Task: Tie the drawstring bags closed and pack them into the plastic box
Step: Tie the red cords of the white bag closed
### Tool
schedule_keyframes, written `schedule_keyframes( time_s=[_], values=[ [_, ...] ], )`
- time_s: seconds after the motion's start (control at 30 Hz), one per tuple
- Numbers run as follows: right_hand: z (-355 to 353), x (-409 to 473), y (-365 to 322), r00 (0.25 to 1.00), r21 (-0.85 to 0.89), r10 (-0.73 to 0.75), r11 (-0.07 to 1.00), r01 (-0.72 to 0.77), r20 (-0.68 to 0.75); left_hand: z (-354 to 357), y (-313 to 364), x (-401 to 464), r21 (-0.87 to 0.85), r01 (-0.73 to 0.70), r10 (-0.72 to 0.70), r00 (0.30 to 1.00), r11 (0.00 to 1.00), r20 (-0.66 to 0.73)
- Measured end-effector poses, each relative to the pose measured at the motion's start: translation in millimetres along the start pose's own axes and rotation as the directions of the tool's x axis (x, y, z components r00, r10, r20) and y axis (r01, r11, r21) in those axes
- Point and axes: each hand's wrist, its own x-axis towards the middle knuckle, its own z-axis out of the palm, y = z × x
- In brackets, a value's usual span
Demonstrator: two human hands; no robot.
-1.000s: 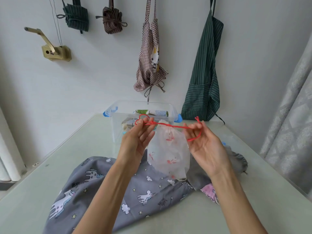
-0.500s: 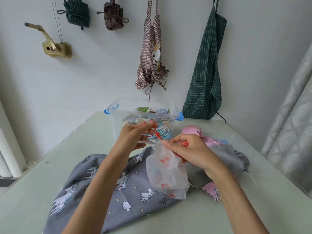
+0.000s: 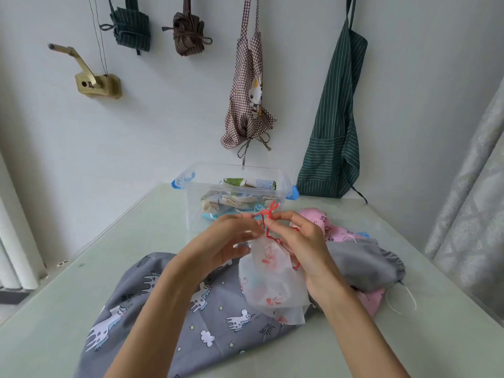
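Drawstring bags were spread over the pale green desk (image 3: 81, 296) in front of us, and we held one of them up above the rest: a small white translucent bag (image 3: 270, 282) with faint red and blue prints, its neck gathered by a red drawstring (image 3: 268, 225). Our left hand (image 3: 226, 241) pinched the cord at the neck with thumb and fingertips, the other fingers loosely curled. Our right hand (image 3: 302, 241) pinched the same cord just beside it, fingertips nearly touching the left ones, and a loop of red ran down across its palm side. Short red ends stuck up above both hands.

Under the white bag lay a large grey bag (image 3: 169, 309) printed with unicorns, stars and clouds, flat on the desk. To its right sat a plain grey bag (image 3: 365, 263) with a puckered mouth and a white cord, and a pink bag (image 3: 335, 227) partly beneath and behind it.

Beyond our hands stood the clear plastic box (image 3: 234, 175) with blue latches at either end, lid off. Inside we saw several folded or bundled cloth pieces: beige and light blue ones low down, a green-and-white patterned one resting higher toward the back wall. How many there were, we could not tell.
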Motion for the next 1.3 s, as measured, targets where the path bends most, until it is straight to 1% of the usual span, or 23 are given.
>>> schedule_keyframes(
  time_s=[0.1, 0.17, 0.23, 0.3, 0.37, 0.43, 0.5, 0.57, 0.63, 0.7, 0.77, 0.83, 0.9, 0.97, 1.0, 1.03, 1.07, 1.1, 1.13, 1.17, 1.2, 1.23, 1.3],
  values=[
    [3, -2, -2, 1.000, 0.068, 0.010, 0.998, -0.009, -0.016, 0, -2, -4, 0.289, -0.047, 0.057, 0.998, 0.956, -0.026],
    [3, -1, -2, 0.999, 0.111, 0.014, 0.994, -0.010, -0.036, 2, -4, -4, 0.363, -0.130, 0.157, 0.987, 0.923, -0.047],
    [2, 0, -1, 0.998, 0.124, 0.028, 0.992, -0.022, -0.048, 5, -6, -4, 0.371, -0.270, 0.291, 0.957, 0.889, -0.001],
    [2, 1, 0, 0.999, 0.143, 0.039, 0.989, -0.034, -0.030, 8, -7, -3, 0.476, -0.386, 0.427, 0.904, 0.790, 0.025],
    [-1, 3, 1, 0.999, 0.138, 0.050, 0.989, -0.049, 0.001, 9, -10, 1, 0.624, -0.393, 0.510, 0.860, 0.676, -0.011],
    [-8, 5, 0, 0.995, 0.082, 0.091, 0.992, -0.094, 0.037, 8, -14, 4, 0.693, -0.326, 0.542, 0.833, 0.643, -0.111],
    [-23, 7, -2, 0.989, -0.066, 0.133, 0.990, -0.128, 0.063, 4, -15, 7, 0.600, -0.309, 0.531, 0.814, 0.738, -0.234],
    [-33, 7, -6, 0.983, -0.281, 0.149, 0.953, -0.113, 0.111, 1, -15, 9, 0.394, -0.333, 0.462, 0.836, 0.857, -0.298],
    [-35, 3, -8, 0.969, -0.486, 0.173, 0.872, -0.066, 0.178, 1, -15, 7, 0.272, -0.293, 0.365, 0.891, 0.917, -0.271],
    [-31, 1, -9, 0.958, -0.659, 0.174, 0.752, 0.020, 0.228, 2, -16, 5, 0.192, -0.233, 0.271, 0.940, 0.953, -0.209],
    [-26, 0, -8, 0.960, -0.685, 0.123, 0.724, 0.086, 0.251, 2, -17, 5, 0.090, -0.189, 0.202, 0.965, 0.978, -0.169],
    [-24, 4, -4, 0.981, -0.633, -0.040, 0.759, 0.153, 0.188, 2, -16, 6, -0.026, -0.193, 0.187, 0.969, 0.981, -0.161],
    [-21, 9, -1, 0.959, -0.564, -0.279, 0.785, 0.257, 0.050, 8, -13, 7, -0.071, -0.276, 0.262, 0.952, 0.959, -0.155],
    [-17, 10, -2, 0.853, -0.511, -0.521, 0.741, 0.435, -0.028, 15, -7, 6, -0.088, -0.390, 0.377, 0.916, 0.917, -0.139],
    [-17, 11, -2, 0.793, -0.535, -0.609, 0.679, 0.503, -0.028, 16, -4, 5, -0.090, -0.422, 0.409, 0.903, 0.902, -0.131],
    [-20, 12, 0, 0.762, -0.570, -0.648, 0.626, 0.532, -0.001, 16, -3, 4, -0.073, -0.423, 0.413, 0.902, 0.903, -0.127],
    [-24, 13, 2, 0.779, -0.609, -0.625, 0.601, 0.517, 0.045, 13, -3, 3, -0.033, -0.392, 0.385, 0.914, 0.919, -0.131],
    [-29, 14, 6, 0.837, -0.656, -0.537, 0.595, 0.464, 0.104, 9, -4, 2, 0.027, -0.331, 0.331, 0.933, 0.943, -0.144],
    [-33, 14, 9, 0.900, -0.706, -0.401, 0.587, 0.397, 0.172, 4, -7, 2, 0.099, -0.253, 0.267, 0.950, 0.962, -0.165],
    [-35, 13, 13, 0.934, -0.750, -0.268, 0.562, 0.350, 0.236, 1, -11, 1, 0.161, -0.184, 0.212, 0.960, 0.970, -0.183],
    [-35, 12, 16, 0.942, -0.786, -0.186, 0.518, 0.336, 0.281, -2, -13, 1, 0.190, -0.142, 0.178, 0.966, 0.971, -0.189],
    [-32, 11, 17, 0.940, -0.815, -0.157, 0.468, 0.342, 0.304, -4, -15, 1, 0.174, -0.131, 0.161, 0.972, 0.976, -0.172],
    [-24, 8, 15, 0.935, -0.854, -0.164, 0.381, 0.355, 0.315, -4, -14, 1, 0.066, -0.137, 0.142, 0.986, 0.988, -0.086]
  ],
)
